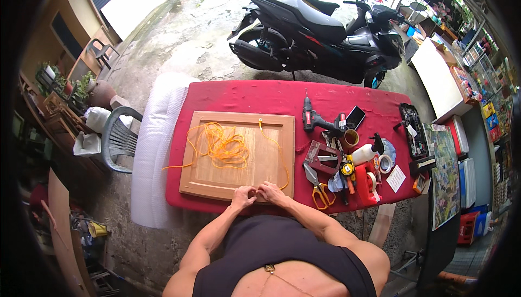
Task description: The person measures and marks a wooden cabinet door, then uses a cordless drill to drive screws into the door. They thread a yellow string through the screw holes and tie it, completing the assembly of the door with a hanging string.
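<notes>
A wooden panel door (260,156) with a raised frame lies flat on the red-covered table. My left hand (244,196) and my right hand (271,193) meet at its near edge, fingers curled in and nearly touching. An orange cord (222,147) lies in a loose tangle on the panel. One length of it starts at a small fixing (260,120) near the panel's far edge and curves down the right side to my right hand, where it seems pinched. What my left fingers hold, if anything, is too small to make out.
Right of the panel lie a cordless drill (316,119), a phone (355,117), orange-handled scissors (320,191), a spray bottle (362,154), a red tape dispenser (368,187) and a black tool case (413,131). A bubble-wrap roll (157,150) borders the table's left; a motorbike (325,36) stands beyond.
</notes>
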{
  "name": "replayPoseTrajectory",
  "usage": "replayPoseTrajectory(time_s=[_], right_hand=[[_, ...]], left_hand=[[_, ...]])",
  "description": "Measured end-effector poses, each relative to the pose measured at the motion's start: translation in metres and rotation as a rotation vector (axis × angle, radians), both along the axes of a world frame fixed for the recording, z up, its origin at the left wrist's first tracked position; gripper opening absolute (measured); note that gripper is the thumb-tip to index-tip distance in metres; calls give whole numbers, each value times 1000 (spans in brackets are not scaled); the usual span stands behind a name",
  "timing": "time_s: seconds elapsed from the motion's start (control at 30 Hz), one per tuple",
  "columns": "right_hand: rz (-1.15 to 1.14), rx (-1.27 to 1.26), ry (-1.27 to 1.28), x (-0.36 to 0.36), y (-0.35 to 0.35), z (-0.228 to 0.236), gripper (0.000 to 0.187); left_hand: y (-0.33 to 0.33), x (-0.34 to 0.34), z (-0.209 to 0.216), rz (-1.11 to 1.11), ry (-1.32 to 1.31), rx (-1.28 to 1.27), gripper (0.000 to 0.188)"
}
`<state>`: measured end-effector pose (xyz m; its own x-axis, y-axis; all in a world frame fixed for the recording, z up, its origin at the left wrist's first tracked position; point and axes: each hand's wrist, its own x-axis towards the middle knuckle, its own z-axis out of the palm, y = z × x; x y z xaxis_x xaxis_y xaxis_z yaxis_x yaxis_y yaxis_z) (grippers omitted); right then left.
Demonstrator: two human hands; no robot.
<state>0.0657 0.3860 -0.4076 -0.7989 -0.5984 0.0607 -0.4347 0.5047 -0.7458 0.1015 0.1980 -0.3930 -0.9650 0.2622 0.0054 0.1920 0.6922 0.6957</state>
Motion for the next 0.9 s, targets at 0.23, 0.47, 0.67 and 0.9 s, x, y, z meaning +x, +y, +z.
replayPoseTrajectory(time_s=[0.23,0.47,0.67,0.9], right_hand=[[56,44,-41,-5,-4,3,19],[156,27,-72,-15,-9,2,19],[264,-39,-75,-23,-9,-5,17],[252,-178,-174,-23,-7,3,20]], left_hand=[[9,9,0,146,66,16,9],[10,17,2,200,78,-18,16],[16,17,7,229,43,-92,17],[17,25,4,284,80,-49,17]])
